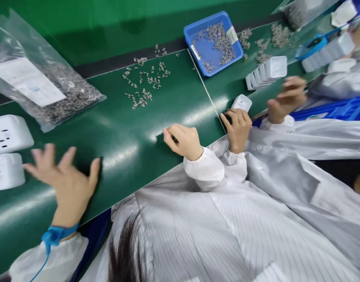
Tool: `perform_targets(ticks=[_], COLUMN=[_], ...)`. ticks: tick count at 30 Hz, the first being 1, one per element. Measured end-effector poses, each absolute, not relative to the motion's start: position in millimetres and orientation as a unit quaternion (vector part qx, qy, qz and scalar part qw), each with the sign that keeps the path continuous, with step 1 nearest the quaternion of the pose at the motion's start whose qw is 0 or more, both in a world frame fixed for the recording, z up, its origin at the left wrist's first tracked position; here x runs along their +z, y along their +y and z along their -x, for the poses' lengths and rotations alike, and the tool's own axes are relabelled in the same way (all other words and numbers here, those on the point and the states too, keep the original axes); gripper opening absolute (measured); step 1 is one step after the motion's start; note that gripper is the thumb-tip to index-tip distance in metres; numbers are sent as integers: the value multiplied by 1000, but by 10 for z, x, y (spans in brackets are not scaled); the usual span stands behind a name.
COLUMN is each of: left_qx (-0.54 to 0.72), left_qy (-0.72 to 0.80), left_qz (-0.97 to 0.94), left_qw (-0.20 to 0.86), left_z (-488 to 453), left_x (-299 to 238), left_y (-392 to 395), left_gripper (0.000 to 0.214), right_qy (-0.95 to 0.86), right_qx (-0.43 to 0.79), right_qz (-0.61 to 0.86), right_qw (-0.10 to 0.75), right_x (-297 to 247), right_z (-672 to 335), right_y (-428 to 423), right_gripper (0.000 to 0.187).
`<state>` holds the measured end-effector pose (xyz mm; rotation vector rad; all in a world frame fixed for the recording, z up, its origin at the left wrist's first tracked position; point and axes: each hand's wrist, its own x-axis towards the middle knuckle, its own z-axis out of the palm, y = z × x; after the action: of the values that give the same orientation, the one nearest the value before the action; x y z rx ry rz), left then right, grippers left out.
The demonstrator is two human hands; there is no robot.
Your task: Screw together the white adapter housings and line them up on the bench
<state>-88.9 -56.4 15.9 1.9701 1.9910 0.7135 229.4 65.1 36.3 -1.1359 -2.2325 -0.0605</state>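
Note:
My left hand (69, 178), with a blue strap round its wrist, is stretched over the green work surface, fingers spread and holding nothing. Its fingertips are nearest to two white plastic socket housings (6, 172) with slots and holes at the left edge; they look slightly apart from it, though the hand is blurred. My right hand (184, 140) is closed near the front edge, thumb and fingers curled together. Whatever it may pinch is hidden. Beyond it, small metal clips (149, 80) lie scattered on the green table (109, 117).
A clear bag (65, 84) of metal pieces lies at back left. A blue tray (213, 64) of metal pieces stands at the back. On the right, a co-worker's hands (238, 127) are near a white socket housing (242, 103) and a row of white housings (266, 72).

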Motion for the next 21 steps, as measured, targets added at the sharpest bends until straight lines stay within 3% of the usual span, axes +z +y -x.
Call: perform_targets(ticks=[3,8,11,13,14,15,17,21], left_qx=[227,272,318,339,342,340,324,305], left_qy=[630,641,680,687,681,669,624,534], left_qz=[-743,-717,-660,-643,-647,-661,-711,-788], left_qw=[-5,22,-2,-20,-19,-15,-13,-22], left_z=[653,620,766,834,844,835,777,659], left_x=[64,112,188,201,193,177,137,92], left_y=[-421,-181,-99,-69,-57,-46,-29,-9], left_gripper=[73,52,46,44,44,45,48,57], right_qy=[-809,-789,-773,-715,-709,-736,-815,-815], right_qx=[69,170,224,263,249,213,146,114], right_qz=[531,571,561,574,580,573,549,567], right_qw=[241,152,191,302,315,292,114,41], right_x=[308,415,502,532,555,586,639,517], right_z=[-2232,-2551,-3395,-3777,-3793,-3673,-3112,-2043], right_y=[749,800,846,874,859,819,694,623], right_gripper=[34,39,61,73,74,72,62,46])
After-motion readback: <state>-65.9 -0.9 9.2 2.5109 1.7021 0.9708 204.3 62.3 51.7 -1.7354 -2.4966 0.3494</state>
